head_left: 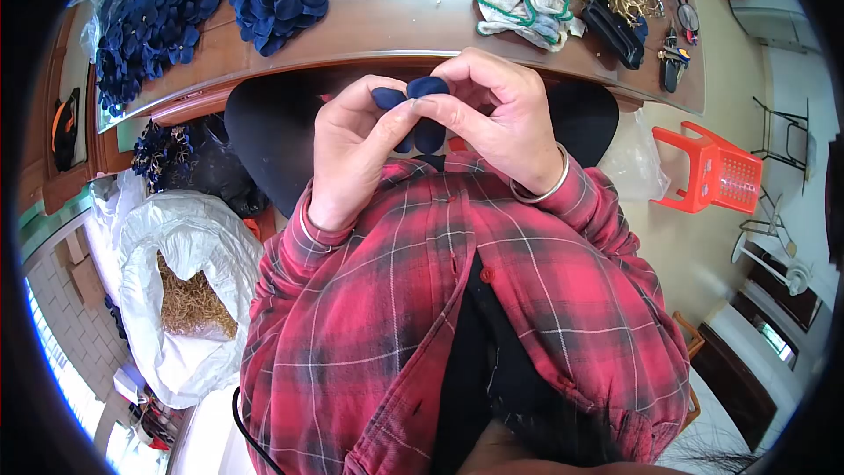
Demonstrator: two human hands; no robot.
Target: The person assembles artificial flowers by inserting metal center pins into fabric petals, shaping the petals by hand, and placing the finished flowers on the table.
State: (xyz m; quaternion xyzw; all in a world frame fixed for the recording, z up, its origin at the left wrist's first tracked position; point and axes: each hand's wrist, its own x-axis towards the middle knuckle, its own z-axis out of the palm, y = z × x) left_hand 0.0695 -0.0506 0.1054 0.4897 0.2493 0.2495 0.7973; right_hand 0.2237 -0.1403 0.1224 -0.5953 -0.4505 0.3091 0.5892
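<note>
Both hands pinch blue petals; a white sack holds golden sprigs.

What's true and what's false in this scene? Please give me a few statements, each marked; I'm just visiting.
1. The left hand and right hand both touch the dark blue petals. True.
2. The plastic stool is green. False: it is red.
3. The white sack holds golden material. True.
4. The gloves are being worn. False: they lie on the table.
5. The person's shirt is plain. False: it is checked.
</note>
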